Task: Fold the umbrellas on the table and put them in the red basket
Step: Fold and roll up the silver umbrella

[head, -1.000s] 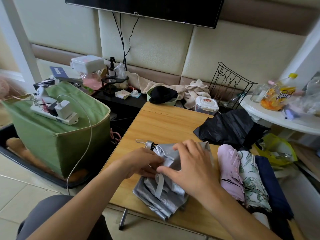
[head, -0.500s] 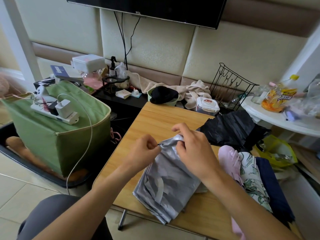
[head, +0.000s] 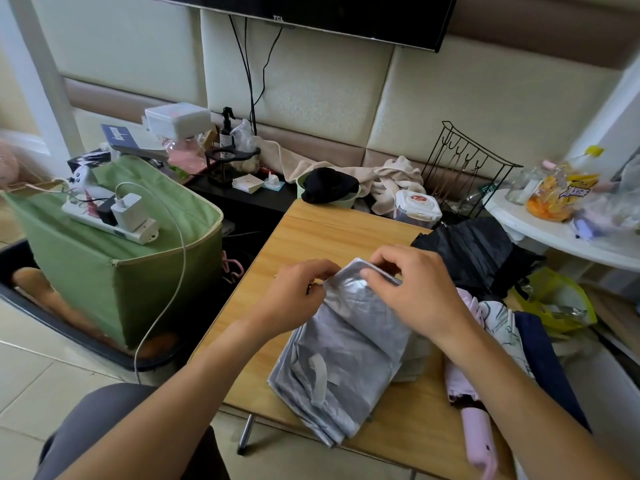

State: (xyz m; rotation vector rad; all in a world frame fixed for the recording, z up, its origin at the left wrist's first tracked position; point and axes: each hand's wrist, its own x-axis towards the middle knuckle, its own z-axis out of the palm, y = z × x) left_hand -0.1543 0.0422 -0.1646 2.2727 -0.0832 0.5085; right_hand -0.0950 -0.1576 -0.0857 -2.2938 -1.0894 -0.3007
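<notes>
The wooden table (head: 332,233) carried a silver umbrella (head: 346,355) lying near its front edge. Both hands worked its far end: the left hand (head: 298,292) pinched the fabric edge with curled fingers, and the right hand (head: 412,285) gripped the top fold (thumb underneath). A black umbrella (head: 474,251) lay beyond, a pink umbrella (head: 467,403) just to the right. A green fabric box (head: 114,271) stood left of the table.

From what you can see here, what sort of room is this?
Probably a lived-in home room: a wall-mounted black television on cream padded wall panels, a small wooden folding table with umbrellas, a crumpled beige towel.
</notes>
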